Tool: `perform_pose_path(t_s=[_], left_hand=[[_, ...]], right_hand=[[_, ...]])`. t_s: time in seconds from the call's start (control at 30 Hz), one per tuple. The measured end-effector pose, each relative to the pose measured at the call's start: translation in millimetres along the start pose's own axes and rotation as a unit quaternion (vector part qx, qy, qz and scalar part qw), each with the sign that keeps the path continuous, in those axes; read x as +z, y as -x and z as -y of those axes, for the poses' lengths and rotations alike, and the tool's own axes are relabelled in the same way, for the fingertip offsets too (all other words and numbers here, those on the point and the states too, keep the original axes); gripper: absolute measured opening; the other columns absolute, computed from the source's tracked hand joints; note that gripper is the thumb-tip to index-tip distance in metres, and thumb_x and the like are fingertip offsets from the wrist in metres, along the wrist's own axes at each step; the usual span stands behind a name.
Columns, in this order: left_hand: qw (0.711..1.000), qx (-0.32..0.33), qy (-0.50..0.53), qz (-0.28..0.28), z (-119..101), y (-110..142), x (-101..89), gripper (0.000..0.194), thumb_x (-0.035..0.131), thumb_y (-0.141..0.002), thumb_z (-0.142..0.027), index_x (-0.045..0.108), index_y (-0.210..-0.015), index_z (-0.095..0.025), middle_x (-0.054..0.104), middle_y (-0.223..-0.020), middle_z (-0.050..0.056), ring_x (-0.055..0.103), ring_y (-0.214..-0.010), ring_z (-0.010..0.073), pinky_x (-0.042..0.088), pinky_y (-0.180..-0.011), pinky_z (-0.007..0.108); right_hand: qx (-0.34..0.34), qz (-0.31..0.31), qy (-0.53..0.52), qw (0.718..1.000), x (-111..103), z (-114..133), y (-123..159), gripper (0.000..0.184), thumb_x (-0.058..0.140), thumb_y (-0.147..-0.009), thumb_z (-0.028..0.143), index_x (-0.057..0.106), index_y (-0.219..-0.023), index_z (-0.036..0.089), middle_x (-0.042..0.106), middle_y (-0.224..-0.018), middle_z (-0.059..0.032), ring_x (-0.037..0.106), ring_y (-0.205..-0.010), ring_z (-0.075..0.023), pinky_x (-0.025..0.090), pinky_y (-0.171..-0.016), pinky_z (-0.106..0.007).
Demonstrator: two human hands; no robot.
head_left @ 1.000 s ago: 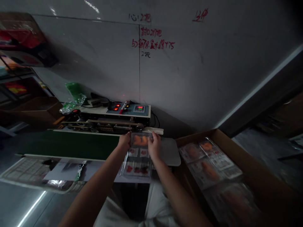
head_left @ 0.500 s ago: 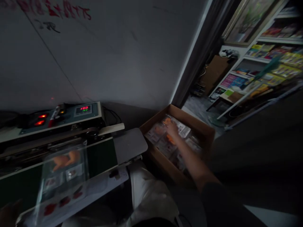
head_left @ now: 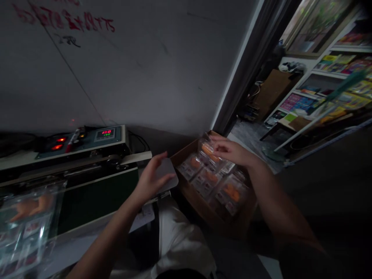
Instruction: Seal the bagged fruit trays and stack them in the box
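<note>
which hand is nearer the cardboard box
Right. The right hand is over the box, while the left hand is outside it, at the grey plate beside it.

Left hand: hemmed in below by the grey metal plate, which is met just under the fingers.
Right hand: room is left above the cardboard box; descent is blocked by the stacked blister packs.
Between hands: a gap is left above the box corner.
Far side: passage is barred by the band sealer and the wall.

The sealer's control display reads 190; red wall handwriting ends 75.
</note>
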State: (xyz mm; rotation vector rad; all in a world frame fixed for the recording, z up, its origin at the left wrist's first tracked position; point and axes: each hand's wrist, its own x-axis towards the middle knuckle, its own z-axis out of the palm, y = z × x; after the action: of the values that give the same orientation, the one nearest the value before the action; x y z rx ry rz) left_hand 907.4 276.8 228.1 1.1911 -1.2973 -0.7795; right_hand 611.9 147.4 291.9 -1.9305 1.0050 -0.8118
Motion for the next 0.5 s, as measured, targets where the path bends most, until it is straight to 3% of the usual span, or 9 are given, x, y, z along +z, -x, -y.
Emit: perform_pose_path(t_s=[0.07,0.1,0.17,0.23,0.3,0.4,0.43,0.5], left_hand=[[0.997,0.032,0.062,0.022,-15,-28,19.3,0.09,0.092,-0.039,-0.016,0.06,-0.123,-0.021,0.052,-0.141,0.012,0.042,-0.134,0.0312,0.032,-0.113,0.037],[0.993,0.035,0.104,0.031,-22,-38,23.8,0.095,0.092,-0.035,-0.011,0.059,-0.123,-0.02,0.054,-0.14,0.012,0.044,-0.133,0.0311,0.034,-0.111,0.036],[0.983,-0.003,0.179,0.051,-29,-48,22.9,0.08,0.09,-0.041,-0.01,0.063,-0.115,-0.018,0.065,-0.122,0.011,0.057,-0.117,0.0292,0.045,-0.099,0.033],[0.971,-0.07,0.223,0.042,-25,-42,11.1,0.05,0.086,-0.055,-0.016,0.067,-0.101,-0.016,0.07,-0.097,0.008,0.065,-0.09,0.0233,0.051,-0.079,0.03],[0.964,-0.131,0.231,-0.005,-10,-26,-6.7,0.033,0.082,-0.065,-0.026,0.066,-0.092,-0.016,0.069,-0.082,0.005,0.063,-0.07,0.0169,0.05,-0.063,0.025],[0.951,-0.198,0.217,-0.1,23,3,-35.1,0.038,0.082,-0.065,-0.036,0.065,-0.094,-0.017,0.068,-0.077,0.003,0.058,-0.055,0.0125,0.045,-0.049,0.021],[0.943,-0.215,0.22,-0.129,34,11,-43.5,0.042,0.084,-0.063,-0.036,0.064,-0.095,-0.017,0.069,-0.077,0.003,0.058,-0.055,0.0126,0.045,-0.048,0.021],[0.924,-0.238,0.245,-0.174,52,22,-58.9,0.047,0.086,-0.058,-0.035,0.064,-0.095,-0.017,0.07,-0.079,0.004,0.062,-0.058,0.0146,0.048,-0.05,0.023]], right_hand=[[0.007,0.022,-0.078,0.997,3,37,-11,0.016,0.081,-0.062,0.016,0.065,-0.065,0.014,0.062,-0.129,-0.0069,0.061,-0.116,-0.0267,0.053,-0.087,-0.044],[0.023,0.032,-0.122,0.992,8,50,-17,0.013,0.078,-0.066,0.015,0.065,-0.067,0.014,0.063,-0.127,-0.0069,0.063,-0.113,-0.0252,0.054,-0.085,-0.044],[0.042,0.035,-0.199,0.979,23,64,-30,0.007,0.072,-0.075,0.018,0.068,-0.079,0.015,0.068,-0.116,-0.0061,0.067,-0.103,-0.0215,0.056,-0.079,-0.042],[0.025,0.001,-0.249,0.968,50,61,-43,0.019,0.068,-0.082,0.027,0.067,-0.1,0.02,0.072,-0.108,-0.0049,0.069,-0.095,-0.0198,0.057,-0.075,-0.039],[-0.001,-0.02,-0.28,0.96,89,45,-49,0.039,0.062,-0.088,0.039,0.058,-0.124,0.026,0.073,-0.106,-0.0064,0.07,-0.09,-0.0202,0.058,-0.07,-0.036],[0.02,0.037,-0.303,0.952,165,10,-47,0.063,0.054,-0.09,0.047,0.034,-0.146,0.026,0.072,-0.108,-0.0095,0.071,-0.088,-0.0224,0.059,-0.064,-0.035],[0.016,0.048,-0.3,0.953,192,-1,-44,0.072,0.057,-0.089,0.045,0.024,-0.15,0.028,0.07,-0.115,-0.0088,0.07,-0.095,-0.0218,0.059,-0.071,-0.035],[-0.009,0.003,-0.283,0.959,240,-19,-38,0.079,0.058,-0.086,0.041,0.018,-0.152,0.028,0.067,-0.122,-0.0087,0.068,-0.101,-0.021,0.058,-0.08,-0.036]])
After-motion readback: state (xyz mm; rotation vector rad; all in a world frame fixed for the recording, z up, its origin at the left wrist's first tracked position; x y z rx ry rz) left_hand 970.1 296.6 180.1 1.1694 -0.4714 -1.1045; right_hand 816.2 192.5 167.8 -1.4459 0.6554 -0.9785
